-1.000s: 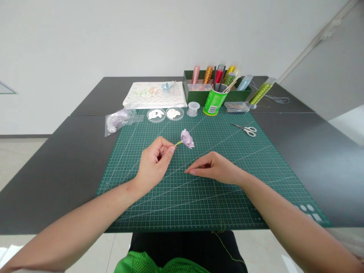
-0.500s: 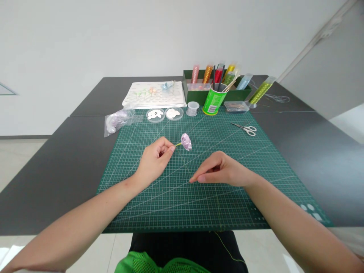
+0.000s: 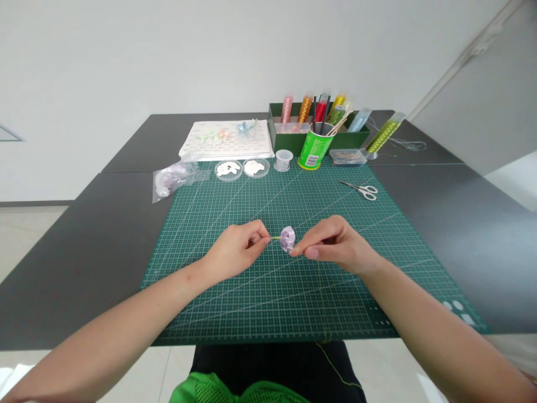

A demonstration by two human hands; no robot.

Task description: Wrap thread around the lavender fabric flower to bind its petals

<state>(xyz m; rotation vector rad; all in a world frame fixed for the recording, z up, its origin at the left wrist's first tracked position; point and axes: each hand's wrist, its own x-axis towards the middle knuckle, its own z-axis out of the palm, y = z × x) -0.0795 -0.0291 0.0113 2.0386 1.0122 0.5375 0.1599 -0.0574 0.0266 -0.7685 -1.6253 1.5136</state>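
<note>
My left hand (image 3: 243,249) is closed, thumb and fingertips pinching the thin green stem of a small pale purple artificial flower (image 3: 287,239). The bloom points right, its open side partly turned towards me. Just right of it is my right hand (image 3: 335,244), its fingers pinched together and the fingertips at the flower's lower edge; I cannot tell whether they touch it. A fine yellow-green thread (image 3: 338,374) runs from below the right hand over the mat's front edge onto my lap. Where the fingers pinch it is too fine to see clearly.
Beneath both hands lies a green cutting mat (image 3: 235,308). Scissors (image 3: 361,189) rest at its right. Along the back stand two dishes of white pieces (image 3: 229,169), a spool stack (image 3: 283,160), a green can (image 3: 312,150) and a box of thread tubes (image 3: 289,144). A plastic bag (image 3: 174,179) lies left.
My left hand has brought the flower nearer and to the right, its stem now level. My right hand has moved slightly up and right, so the flower is now beside its fingertips.
</note>
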